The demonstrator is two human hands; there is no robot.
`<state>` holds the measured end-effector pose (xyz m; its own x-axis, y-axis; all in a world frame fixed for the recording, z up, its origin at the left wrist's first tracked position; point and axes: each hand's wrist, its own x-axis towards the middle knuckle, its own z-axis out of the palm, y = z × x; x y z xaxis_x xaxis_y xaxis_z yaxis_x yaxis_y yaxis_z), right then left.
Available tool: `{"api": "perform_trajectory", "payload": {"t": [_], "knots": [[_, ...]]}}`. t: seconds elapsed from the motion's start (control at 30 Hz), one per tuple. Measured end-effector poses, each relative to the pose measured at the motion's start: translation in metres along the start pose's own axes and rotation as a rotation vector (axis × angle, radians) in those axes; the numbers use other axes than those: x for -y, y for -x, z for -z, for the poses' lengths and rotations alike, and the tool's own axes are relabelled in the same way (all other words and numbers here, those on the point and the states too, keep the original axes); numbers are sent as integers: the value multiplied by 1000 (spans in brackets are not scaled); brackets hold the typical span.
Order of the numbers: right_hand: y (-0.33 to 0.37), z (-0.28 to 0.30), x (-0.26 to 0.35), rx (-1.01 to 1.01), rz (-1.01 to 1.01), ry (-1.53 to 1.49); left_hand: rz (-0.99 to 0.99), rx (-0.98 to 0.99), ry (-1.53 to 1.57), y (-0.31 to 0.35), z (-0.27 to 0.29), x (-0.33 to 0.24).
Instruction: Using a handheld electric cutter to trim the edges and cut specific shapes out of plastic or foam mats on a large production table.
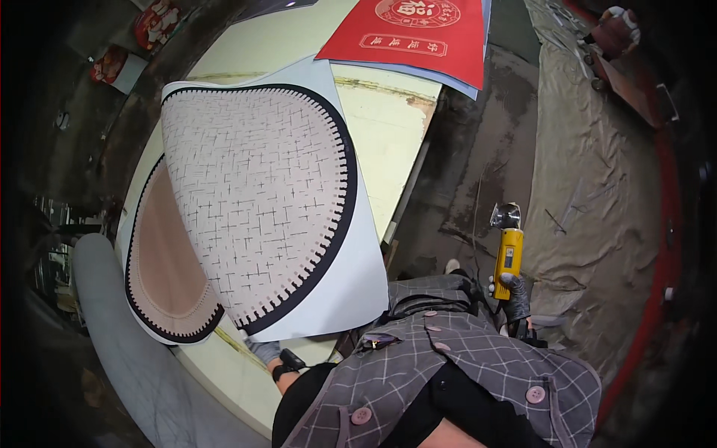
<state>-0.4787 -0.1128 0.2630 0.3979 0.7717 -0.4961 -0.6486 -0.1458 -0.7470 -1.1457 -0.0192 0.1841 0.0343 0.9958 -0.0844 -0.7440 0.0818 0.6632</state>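
My left hand, in a grey glove, is at the near tip of a pale mat with a dark crosshatch pattern and a black toothed border. Its fingers close on the mat's edge, though the fingertips are partly hidden. That mat lies on a white sheet and overlaps a brown mat with a similar dark border. Off to the right, away from the table, my gloved right hand grips a yellow handheld electric cutter. The cutter's round metal blade points away from me.
The pale table carries red printed sheets at its far end. A grey roll runs along the left side. Beige cloth covers floor at the right. A cart stands far right; red-patterned items are far left.
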Motion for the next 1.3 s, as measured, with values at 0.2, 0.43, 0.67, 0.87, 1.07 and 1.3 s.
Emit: {"api": "perform_trajectory", "payload": {"t": [0.2, 0.43, 0.67, 0.87, 1.07, 1.3], "knots": [[-2, 0, 3, -46, 37, 6, 194, -312, 106, -5, -68, 91], [-4, -48, 14, 131, -8, 8, 260, -383, 86, -4, -114, 99], [-6, -63, 18, 225, -62, 98, -670, -258, -594, -95, -282, -26], [-15, -45, 20, 290, 28, 93, -706, 1021, 328, -205, -464, -226], [-18, -17, 32, 68, 158, 36, -525, 1173, 412, -272, -607, -162], [-15, 68, 0, -217, 206, -113, 24, 623, 231, -309, -550, 259]]}}
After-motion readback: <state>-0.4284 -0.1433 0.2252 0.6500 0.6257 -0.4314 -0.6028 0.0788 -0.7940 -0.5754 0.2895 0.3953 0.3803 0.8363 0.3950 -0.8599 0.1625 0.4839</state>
